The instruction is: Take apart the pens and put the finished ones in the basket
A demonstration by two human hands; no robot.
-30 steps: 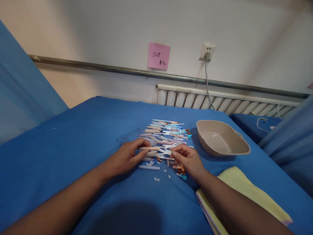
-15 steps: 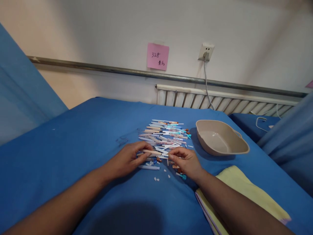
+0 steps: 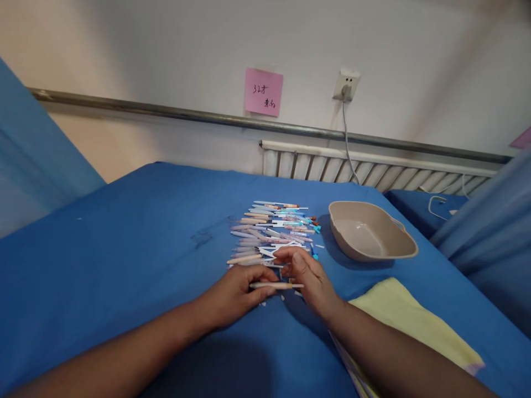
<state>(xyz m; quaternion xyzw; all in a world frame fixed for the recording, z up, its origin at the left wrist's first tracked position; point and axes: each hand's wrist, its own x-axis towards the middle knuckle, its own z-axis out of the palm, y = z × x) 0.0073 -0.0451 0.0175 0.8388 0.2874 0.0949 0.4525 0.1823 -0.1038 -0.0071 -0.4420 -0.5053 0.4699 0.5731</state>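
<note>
A heap of several thin capped needles and tubes [image 3: 274, 226], white, pink, orange and blue, lies on the blue sheet [image 3: 145, 249]. Just in front of the heap, my left hand [image 3: 238, 293] and my right hand [image 3: 305, 276] are close together. Between them they pinch one thin pale stick with an orange band [image 3: 276, 286], held level, the left fingers on its left end and the right fingers on its right end. A beige stick [image 3: 244, 258] lies loose at the heap's near left edge.
A shallow beige basin [image 3: 373, 237] stands right of the heap. A yellow cloth [image 3: 415, 326] lies under my right forearm. Behind run a metal rail [image 3: 166, 113], a radiator [image 3: 373, 171], a pink note [image 3: 263, 92] and a wall socket with a cable [image 3: 345, 85]. Blue drapes hang on both sides.
Both hands have drawn back toward me from the heap, and they now hold a single thin stick between them. The view shifted slightly right and down.
</note>
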